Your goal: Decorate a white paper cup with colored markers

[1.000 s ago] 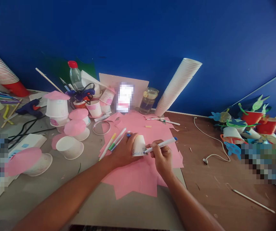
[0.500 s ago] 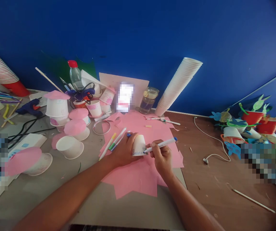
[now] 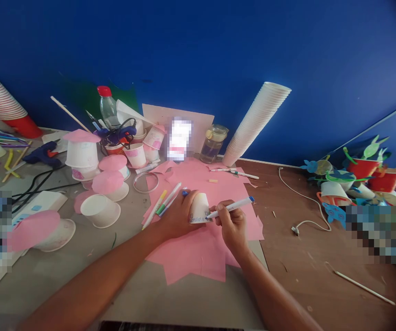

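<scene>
My left hand (image 3: 180, 214) is wrapped round a white paper cup (image 3: 200, 207), which sits upside down over pink paper (image 3: 198, 259). Blue marks run along the cup near its rim. Between the fingers and thumb of my right hand (image 3: 232, 225) is a white marker (image 3: 230, 208) with a blue end, its tip at the cup's lower right side. Beside my left hand lie several markers, among them a yellow one (image 3: 154, 209) and a green one (image 3: 165, 200). The cup's far side and some left fingertips are hidden.
Paper cups with pink tops (image 3: 108, 183) and a power strip (image 3: 39, 207) stand on the left. Behind are a glass jar (image 3: 213, 143) and a tall leaning cup stack (image 3: 257, 124). A white cable (image 3: 308, 202) and decorated cups (image 3: 335, 192) lie right.
The cup has turned slightly in my left hand, so different blue marks face me. My right hand keeps the marker at nearly the same spot.
</scene>
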{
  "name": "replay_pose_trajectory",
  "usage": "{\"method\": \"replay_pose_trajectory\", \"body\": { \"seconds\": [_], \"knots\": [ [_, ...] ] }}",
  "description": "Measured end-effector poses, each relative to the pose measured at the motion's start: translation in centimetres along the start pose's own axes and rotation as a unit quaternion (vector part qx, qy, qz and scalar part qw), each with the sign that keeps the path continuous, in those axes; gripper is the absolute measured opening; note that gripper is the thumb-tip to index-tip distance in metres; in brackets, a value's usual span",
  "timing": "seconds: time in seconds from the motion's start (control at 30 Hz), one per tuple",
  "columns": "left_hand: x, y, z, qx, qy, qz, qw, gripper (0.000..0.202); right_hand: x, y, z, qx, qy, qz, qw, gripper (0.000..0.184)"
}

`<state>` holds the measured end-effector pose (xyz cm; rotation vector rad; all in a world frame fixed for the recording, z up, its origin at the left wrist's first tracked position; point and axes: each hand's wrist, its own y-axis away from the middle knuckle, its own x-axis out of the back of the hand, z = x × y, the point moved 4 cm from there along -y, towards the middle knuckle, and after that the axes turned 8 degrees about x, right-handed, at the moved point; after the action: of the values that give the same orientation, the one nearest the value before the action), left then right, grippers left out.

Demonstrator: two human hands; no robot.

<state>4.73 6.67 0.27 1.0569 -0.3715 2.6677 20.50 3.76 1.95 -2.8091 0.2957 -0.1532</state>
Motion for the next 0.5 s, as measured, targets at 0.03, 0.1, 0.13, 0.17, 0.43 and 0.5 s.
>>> {"method": "replay_pose_trajectory", "body": {
  "seconds": [0.03, 0.1, 0.13, 0.17, 0.43, 0.5],
  "knots": [
    [-0.01, 0.00, -0.01, 0.000, -0.002, 0.000, 1.000, 0.064, 0.01, 0.00, 0.02, 0.000, 0.000, -0.001, 1.000, 0.032],
    [-0.01, 0.00, 0.01, -0.001, -0.006, -0.001, 1.000, 0.064, 0.00, 0.00, 0.06, -0.002, 0.000, -0.003, 1.000, 0.032],
    [-0.01, -0.01, 0.02, -0.002, -0.007, -0.002, 1.000, 0.064, -0.01, 0.00, 0.08, -0.003, 0.001, -0.005, 1.000, 0.031],
    [-0.01, -0.02, 0.02, -0.002, -0.007, -0.004, 1.000, 0.064, -0.01, 0.00, 0.10, -0.004, 0.003, -0.006, 1.000, 0.031],
    [-0.06, -0.01, -0.02, -0.007, -0.002, -0.004, 1.000, 0.064, 0.11, -0.09, 0.30, 0.005, 0.012, -0.018, 1.000, 0.027],
    [0.01, 0.00, 0.14, -0.008, -0.003, -0.001, 1.000, 0.062, 0.19, -0.13, 0.50, 0.007, 0.014, -0.020, 1.000, 0.025]
  ]
}}
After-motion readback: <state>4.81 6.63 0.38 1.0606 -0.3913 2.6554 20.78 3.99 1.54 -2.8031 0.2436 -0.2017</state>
